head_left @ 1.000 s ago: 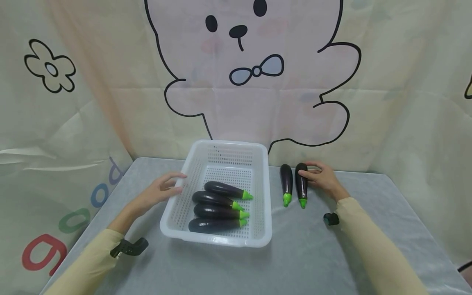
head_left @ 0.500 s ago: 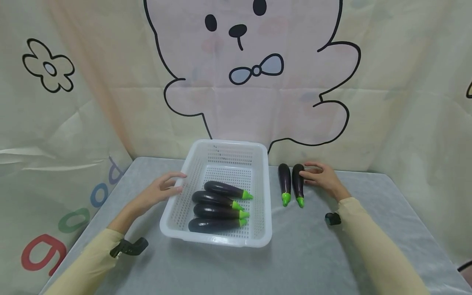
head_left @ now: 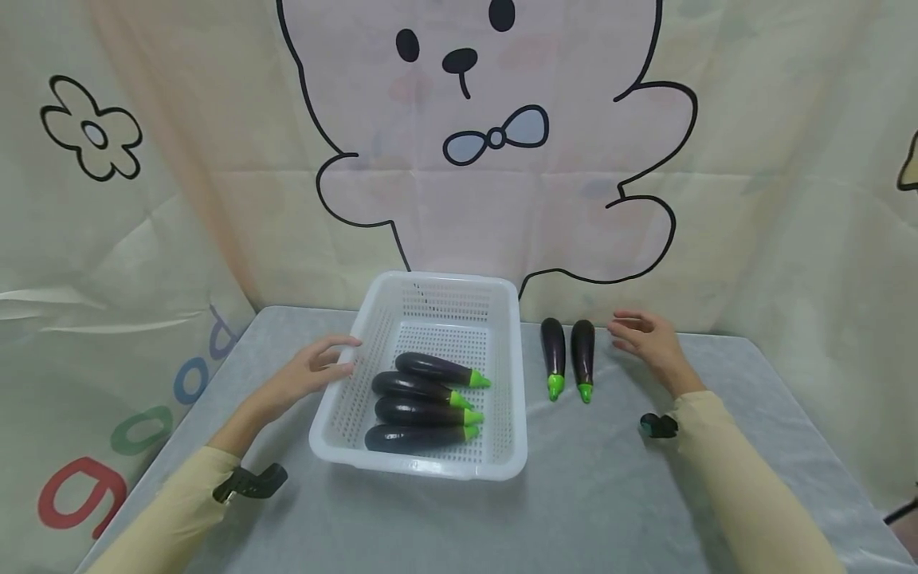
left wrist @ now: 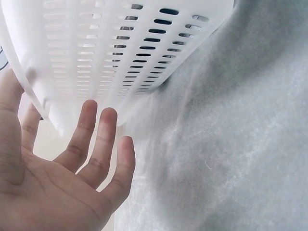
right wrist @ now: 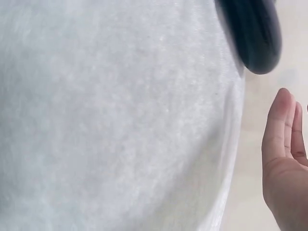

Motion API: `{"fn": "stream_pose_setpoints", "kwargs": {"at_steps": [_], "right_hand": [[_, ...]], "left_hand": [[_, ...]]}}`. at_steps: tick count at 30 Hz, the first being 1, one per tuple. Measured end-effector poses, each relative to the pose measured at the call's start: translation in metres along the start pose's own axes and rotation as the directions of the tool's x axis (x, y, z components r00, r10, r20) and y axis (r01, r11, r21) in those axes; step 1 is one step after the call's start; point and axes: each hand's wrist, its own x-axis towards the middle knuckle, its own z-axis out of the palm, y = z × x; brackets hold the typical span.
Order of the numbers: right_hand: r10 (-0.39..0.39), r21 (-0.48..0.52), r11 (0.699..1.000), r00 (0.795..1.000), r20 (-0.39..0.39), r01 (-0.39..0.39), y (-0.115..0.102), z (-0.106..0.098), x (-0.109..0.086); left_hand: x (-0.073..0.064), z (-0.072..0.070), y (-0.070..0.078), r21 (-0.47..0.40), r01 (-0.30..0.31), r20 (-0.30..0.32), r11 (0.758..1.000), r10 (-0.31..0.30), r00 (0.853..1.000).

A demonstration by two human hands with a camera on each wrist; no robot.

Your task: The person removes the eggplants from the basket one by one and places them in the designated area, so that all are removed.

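Note:
In the head view my left hand (head_left: 304,375) is at the left side of a white plastic basket (head_left: 337,414), thumb and index fingertips touching its rim. Its other fingers (left wrist: 103,139) are spread and relaxed beside the slotted wall in the left wrist view. Four-sided and shallow, the basket holds several dark purple eggplants (head_left: 419,411) with green stems. Right of it, two more eggplants lie side by side on the table, one nearer the basket (head_left: 554,351) and one farther right (head_left: 583,355). My right hand (head_left: 653,343) is just beyond the latter, apart from it, fingers relaxed and holding nothing.
A grey cloth covers the table (head_left: 574,510). Behind it hangs a pale curtain (head_left: 753,199) with a cartoon bear and bow tie, close to the table's back edge. Dark wrist devices show on the left (head_left: 251,481) and right (head_left: 658,426) arms.
My right hand first nudged both eggplants slightly left, then let go of the right one and drew away to the right. The left hand and basket have stayed put.

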Motion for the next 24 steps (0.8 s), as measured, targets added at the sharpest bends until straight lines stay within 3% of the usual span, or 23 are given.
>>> {"fn": "stream_pose_setpoints", "kwargs": {"at_steps": [8,17,24], "right_hand": [[0.011,0.027,1.0,0.997,-0.076,-0.009,-0.012,0.0,-0.009],[-0.056,0.164,0.984,0.997,-0.055,0.064,-0.022,0.015,-0.015],[-0.115,0.203,0.972,0.993,-0.021,0.117,-0.036,0.032,-0.02]], "left_hand": [[-0.001,0.001,0.001,-0.003,-0.006,-0.004,1.0,0.006,1.0],[-0.001,0.001,0.001,0.006,0.004,-0.011,1.0,-0.004,1.0],[-0.002,0.002,0.001,0.013,0.004,-0.012,1.0,-0.004,1.0]]}}
